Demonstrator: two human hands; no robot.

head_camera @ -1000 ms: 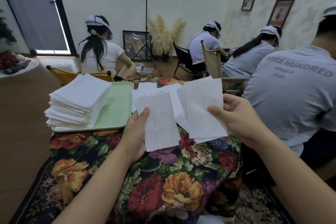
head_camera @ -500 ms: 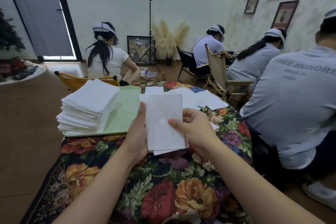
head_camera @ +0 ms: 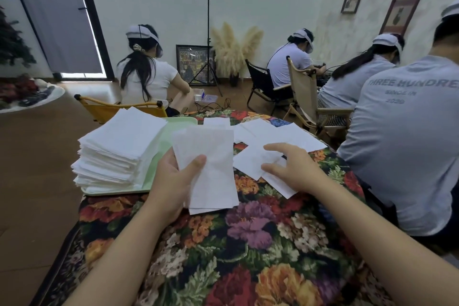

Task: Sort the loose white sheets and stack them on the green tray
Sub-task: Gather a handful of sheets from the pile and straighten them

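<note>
The left hand (head_camera: 173, 181) pinches a small bundle of sheets (head_camera: 211, 169) upright beside the green tray (head_camera: 173, 129) and its stack (head_camera: 119, 146), freeing the open right hand (head_camera: 293, 169) to reach the loose sheets (head_camera: 273, 136) scattered on the surface (head_camera: 236, 243).

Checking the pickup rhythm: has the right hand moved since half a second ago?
Yes. The right hand left the held sheets and moved right, away from the green tray, toward the loose sheets.
</note>
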